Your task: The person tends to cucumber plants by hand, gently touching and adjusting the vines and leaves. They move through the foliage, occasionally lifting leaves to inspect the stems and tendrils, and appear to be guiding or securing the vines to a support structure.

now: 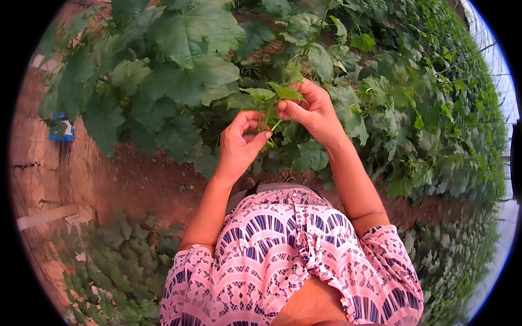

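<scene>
A green vine shoot (267, 116) with small bright leaves stands in front of my body, between both hands. Thumb and fingers of my left hand (244, 138) pinch its lower stems. Higher up and to the right, my right hand (310, 108) has thumb and forefinger closed at the shoot, just beside a young leaf (286, 92). A hairy shoot tip (293, 72) rises above the right fingers. The fingers partly hide where they meet the stem.
Broad-leaved vines (195, 36) crowd the far side, with a long leafy row (440, 102) to the right. Thin wires (465, 61) cross there. Bare soil (163, 187) runs below. At left are a blue container (61, 129) and a pale beam (49, 217). More plants (122, 261) grow behind.
</scene>
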`<action>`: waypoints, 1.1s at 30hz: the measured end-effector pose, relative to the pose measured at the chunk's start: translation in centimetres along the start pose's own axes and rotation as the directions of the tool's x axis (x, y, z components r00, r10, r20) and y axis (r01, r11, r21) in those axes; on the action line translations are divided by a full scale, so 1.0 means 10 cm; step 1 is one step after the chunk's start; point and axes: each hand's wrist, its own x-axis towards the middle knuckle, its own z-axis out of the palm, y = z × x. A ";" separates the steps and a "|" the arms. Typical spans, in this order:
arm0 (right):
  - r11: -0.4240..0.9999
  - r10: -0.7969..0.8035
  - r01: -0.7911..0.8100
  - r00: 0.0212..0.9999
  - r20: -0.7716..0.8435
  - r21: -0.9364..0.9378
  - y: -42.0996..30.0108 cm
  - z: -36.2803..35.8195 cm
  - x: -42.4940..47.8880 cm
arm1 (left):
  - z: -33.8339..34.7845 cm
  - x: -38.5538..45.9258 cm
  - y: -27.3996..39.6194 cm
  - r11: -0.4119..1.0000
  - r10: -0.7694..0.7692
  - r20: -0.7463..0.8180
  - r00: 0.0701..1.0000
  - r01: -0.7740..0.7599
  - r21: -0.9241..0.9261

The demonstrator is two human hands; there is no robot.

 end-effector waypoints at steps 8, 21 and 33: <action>0.963 -0.031 0.066 0.990 0.135 -0.260 -0.10 0.16 0.04 | -0.07 -0.13 0.07 0.957 0.210 -0.255 0.944 -0.145 0.252; 0.049 -0.918 0.338 0.386 0.091 -0.940 -1.59 0.63 1.29 | -0.26 -0.22 0.33 0.868 0.344 -0.284 0.895 -0.189 0.459; 0.877 -0.369 0.229 0.885 0.286 0.423 -0.74 -0.12 0.95 | -0.25 -0.01 0.37 0.891 0.371 -0.296 0.880 -0.248 0.380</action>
